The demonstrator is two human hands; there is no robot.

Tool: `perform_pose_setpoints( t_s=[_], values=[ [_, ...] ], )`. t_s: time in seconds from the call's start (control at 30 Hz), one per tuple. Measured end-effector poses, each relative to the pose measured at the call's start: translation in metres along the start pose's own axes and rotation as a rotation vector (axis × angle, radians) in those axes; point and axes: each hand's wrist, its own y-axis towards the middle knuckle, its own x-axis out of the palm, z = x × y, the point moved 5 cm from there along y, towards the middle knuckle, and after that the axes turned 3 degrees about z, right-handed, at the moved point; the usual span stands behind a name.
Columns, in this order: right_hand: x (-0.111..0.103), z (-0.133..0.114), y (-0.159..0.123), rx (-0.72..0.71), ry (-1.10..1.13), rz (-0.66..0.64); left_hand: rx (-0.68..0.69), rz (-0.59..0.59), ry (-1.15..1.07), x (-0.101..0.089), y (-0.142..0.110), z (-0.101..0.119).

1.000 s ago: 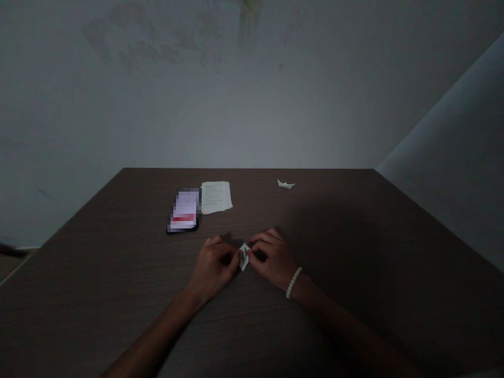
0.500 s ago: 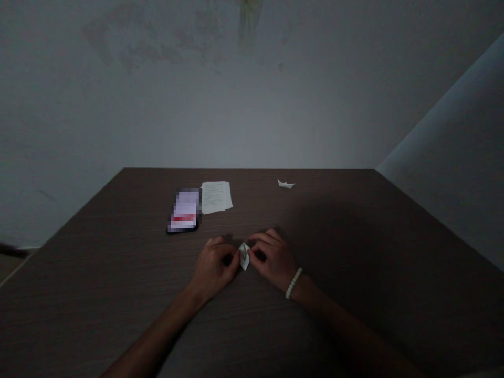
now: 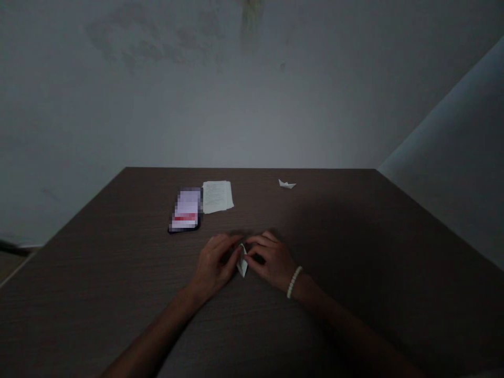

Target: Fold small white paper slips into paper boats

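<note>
A small folded piece of white paper (image 3: 242, 266) stands between my two hands, its lower end coming to a point. My left hand (image 3: 216, 264) pinches its left side between thumb and fingers. From the other side my right hand (image 3: 271, 260), with a beaded bracelet at the wrist, grips the paper with thumb and forefinger. The fingertips cover the paper's upper part, so its folds there are partly hidden. Farther back on the table lies a little folded paper boat (image 3: 287, 184), apart from both hands.
A phone (image 3: 186, 209) with a lit, blurred screen lies left of centre on the dark wooden table (image 3: 102, 252). Touching or close by its right edge is a stack of printed paper sheets (image 3: 217, 197). Behind the table's far edge rises a stained wall (image 3: 252, 115).
The folded paper has turned and looks narrower, its lower point slightly nearer me. My fingers have closed farther over its top, and my hands have drawn a little closer together.
</note>
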Motion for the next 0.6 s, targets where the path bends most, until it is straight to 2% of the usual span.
perform_pose_setpoints(
  t_s=[0.2,0.4,0.6],
  values=[
    [0.0,0.0,0.001,0.004,-0.001,0.016,-0.037,0.016,0.02,-0.001,0.002,-0.002],
    [-0.008,-0.005,0.0,-0.01,-0.003,0.092,-0.158,0.071,0.113,-0.006,0.002,-0.01],
    [-0.012,-0.012,-0.003,-0.099,-0.177,0.01,-0.267,0.081,0.131,-0.009,0.003,-0.014]
  ],
)
